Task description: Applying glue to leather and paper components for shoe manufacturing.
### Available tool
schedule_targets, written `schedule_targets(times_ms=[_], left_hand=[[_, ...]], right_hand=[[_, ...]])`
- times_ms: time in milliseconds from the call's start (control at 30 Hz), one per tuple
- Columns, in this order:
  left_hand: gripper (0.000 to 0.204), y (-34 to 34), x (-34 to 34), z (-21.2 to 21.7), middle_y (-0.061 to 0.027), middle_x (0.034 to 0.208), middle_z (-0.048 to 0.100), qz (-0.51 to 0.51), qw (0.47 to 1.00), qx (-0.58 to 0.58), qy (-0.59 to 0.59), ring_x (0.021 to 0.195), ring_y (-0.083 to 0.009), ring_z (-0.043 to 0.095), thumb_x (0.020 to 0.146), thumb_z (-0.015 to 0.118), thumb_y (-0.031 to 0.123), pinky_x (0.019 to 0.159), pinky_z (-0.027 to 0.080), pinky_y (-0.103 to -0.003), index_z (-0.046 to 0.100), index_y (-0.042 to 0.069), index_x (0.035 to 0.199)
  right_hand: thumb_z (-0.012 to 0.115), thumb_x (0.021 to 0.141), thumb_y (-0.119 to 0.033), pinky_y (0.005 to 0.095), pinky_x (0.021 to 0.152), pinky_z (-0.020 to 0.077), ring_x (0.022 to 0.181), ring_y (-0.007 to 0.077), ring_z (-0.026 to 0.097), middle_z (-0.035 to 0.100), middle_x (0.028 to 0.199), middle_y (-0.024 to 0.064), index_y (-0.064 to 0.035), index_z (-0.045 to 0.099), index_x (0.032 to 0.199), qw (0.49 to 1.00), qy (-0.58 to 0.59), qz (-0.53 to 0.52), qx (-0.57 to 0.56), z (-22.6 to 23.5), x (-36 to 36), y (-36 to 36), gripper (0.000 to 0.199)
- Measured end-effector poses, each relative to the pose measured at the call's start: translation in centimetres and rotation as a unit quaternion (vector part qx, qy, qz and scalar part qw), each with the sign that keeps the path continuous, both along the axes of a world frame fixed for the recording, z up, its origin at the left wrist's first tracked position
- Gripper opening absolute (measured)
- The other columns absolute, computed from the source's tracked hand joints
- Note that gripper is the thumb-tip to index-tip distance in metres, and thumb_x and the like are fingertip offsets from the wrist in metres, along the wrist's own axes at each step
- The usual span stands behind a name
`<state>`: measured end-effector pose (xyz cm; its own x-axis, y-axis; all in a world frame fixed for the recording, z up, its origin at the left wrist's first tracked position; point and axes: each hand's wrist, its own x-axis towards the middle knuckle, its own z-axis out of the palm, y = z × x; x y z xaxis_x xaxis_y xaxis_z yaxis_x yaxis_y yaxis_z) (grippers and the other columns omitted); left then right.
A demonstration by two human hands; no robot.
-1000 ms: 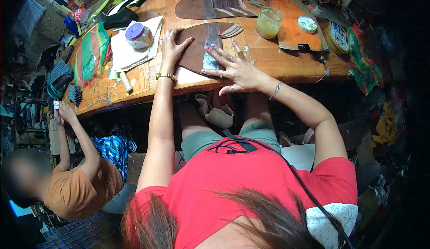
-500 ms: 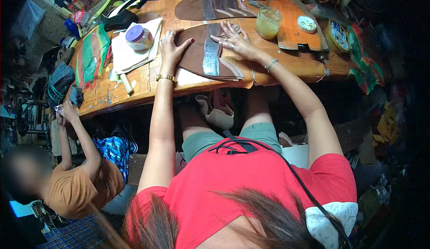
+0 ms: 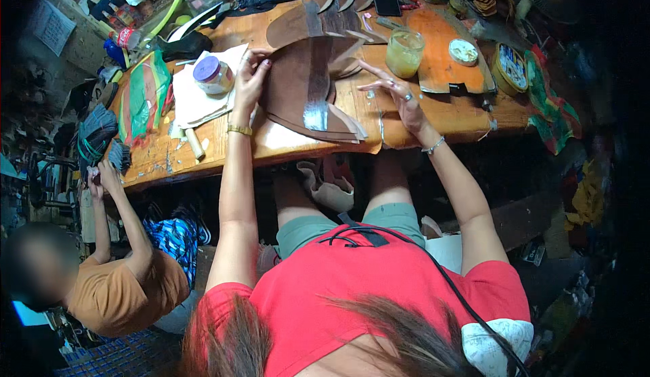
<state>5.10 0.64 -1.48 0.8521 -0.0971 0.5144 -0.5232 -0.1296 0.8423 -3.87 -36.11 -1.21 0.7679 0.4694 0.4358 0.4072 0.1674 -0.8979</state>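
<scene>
A rounded brown leather piece (image 3: 288,89) lies at the table's front edge, its far left part lifted a little. My left hand (image 3: 249,82) grips it at that left edge, thumb on top. Down its middle runs a darker band, with a shiny wet-looking patch (image 3: 315,115) at the near end. Along its right side are narrow curved flaps (image 3: 347,121). To the right of the leather, my right hand (image 3: 401,100) hovers open with fingers apart, touching nothing. Farther back lies a similar brown leather piece (image 3: 288,26) with curved flaps.
A jar of yellowish paste (image 3: 405,53) stands beyond my right hand, near a round white-filled lid (image 3: 463,52) and an oval tin (image 3: 510,67). Left are a purple-lidded jar (image 3: 212,75) on white sheets (image 3: 186,106) and a wooden handle (image 3: 195,144). A co-worker (image 3: 128,289) sits at left.
My right hand has lifted off the leather and drawn back to the right. My left hand has moved slightly left and closed on the leather's edge, raising it.
</scene>
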Motion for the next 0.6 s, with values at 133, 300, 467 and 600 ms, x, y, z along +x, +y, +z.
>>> schedule_targets(times_ms=[133,300,467,600], left_hand=[[0.02,1.2,6.4,3.3,-0.0037,0.108,0.068,0.024,0.998,-0.062,-0.014,0.102,-0.0109,0.061,0.099,0.061,-0.002,0.094,0.047,-0.026,0.064,0.002,0.118],[0.02,2.3,15.9,2.8,-0.0039,0.108,0.069,0.074,0.997,-0.014,0.009,0.101,-0.0119,0.063,0.097,0.062,-0.004,0.094,0.049,-0.026,0.065,0.002,0.116],[0.021,3.1,22.0,-1.5,-0.0039,0.106,0.069,0.107,0.994,0.019,-0.013,0.099,-0.0121,0.063,0.095,0.062,-0.006,0.091,0.049,-0.027,0.066,0.003,0.113],[0.02,3.0,23.8,-4.0,-0.0053,0.1,0.07,0.141,0.989,0.053,-0.006,0.095,-0.0134,0.064,0.094,0.062,-0.005,0.089,0.05,-0.029,0.066,0.004,0.111]], right_hand=[[0.038,0.103,-0.041,0.0436,0.123,0.0271,0.14,0.0292,0.05,0.049,0.156,0.0185,0.0054,0.06,0.135,0.997,0.041,-0.067,0.025,-1.2,0.0,-0.9,0.06],[0.037,0.103,-0.046,0.0451,0.124,0.0237,0.145,0.032,0.044,0.051,0.153,0.0232,0.0075,0.073,0.119,0.997,-0.002,-0.075,-0.006,-1.6,-0.2,-0.9,0.066],[0.046,0.101,-0.045,0.0439,0.117,0.0378,0.137,0.031,0.052,0.058,0.146,0.0199,0.0027,0.074,0.119,0.996,-0.027,-0.083,-0.019,-1.2,-0.3,-0.9,0.058],[0.058,0.096,-0.038,0.0455,0.115,0.0404,0.136,0.031,0.053,0.06,0.145,0.0195,-0.0006,0.076,0.118,0.997,-0.021,-0.081,-0.002,-1.1,-0.9,-0.6,0.047]])
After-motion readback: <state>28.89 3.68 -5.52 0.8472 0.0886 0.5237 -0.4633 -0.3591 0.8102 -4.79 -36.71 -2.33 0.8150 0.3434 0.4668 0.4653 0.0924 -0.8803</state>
